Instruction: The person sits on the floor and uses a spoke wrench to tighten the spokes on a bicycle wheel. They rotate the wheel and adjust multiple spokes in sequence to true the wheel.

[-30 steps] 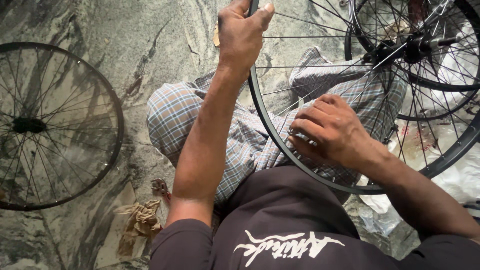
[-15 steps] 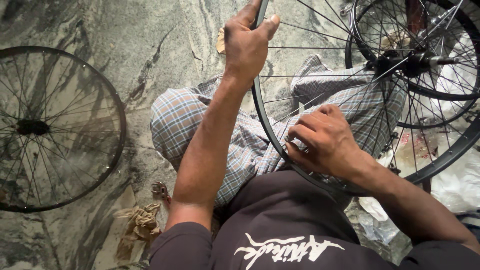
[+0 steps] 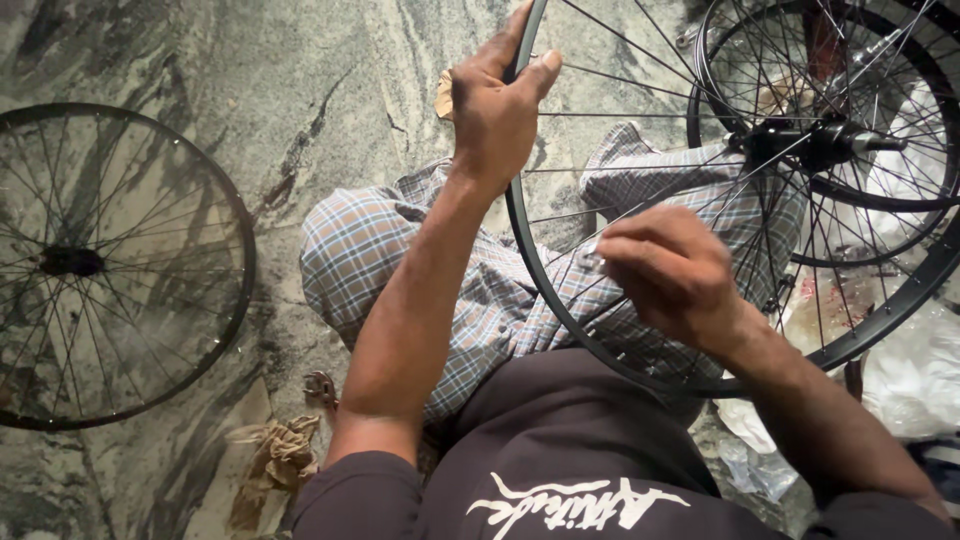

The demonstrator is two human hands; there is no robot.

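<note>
Since the earlier frames, right hand (image 3: pixel 672 275) has lifted off the lower rim and moved inward among the spokes; left hand (image 3: pixel 497 105) has kept its grip high on the rim, with only a small shift.

Work piece: black metal bicycle wheel rim laced with thin silver spokes (image 3: pixel 530 255), held upright over the person's lap, checked trousers (image 3: pixel 470 300) beneath. Black hub with protruding axle (image 3: pixel 825 143) sits at upper right, well apart from both hands.

Left hand: closed around the rim's upper left arc, thumb hooked over the edge. Right hand: fingers curled, tips pinched at a spoke near the lower left part of the rim; whether a small part or tool sits in the pinch cannot be told.

Progress, judged: spokes already laced from hub to rim all round as far as visible, so the work looks well along; spoke-by-spoke adjustment appears to remain.

Surroundings: second black spoked wheel (image 3: pixel 110 270) flat on grey stone floor (image 3: pixel 330 90) at left; crumpled brown rag (image 3: pixel 275 460) near left elbow; white plastic bags (image 3: pixel 915 375) at right.
</note>
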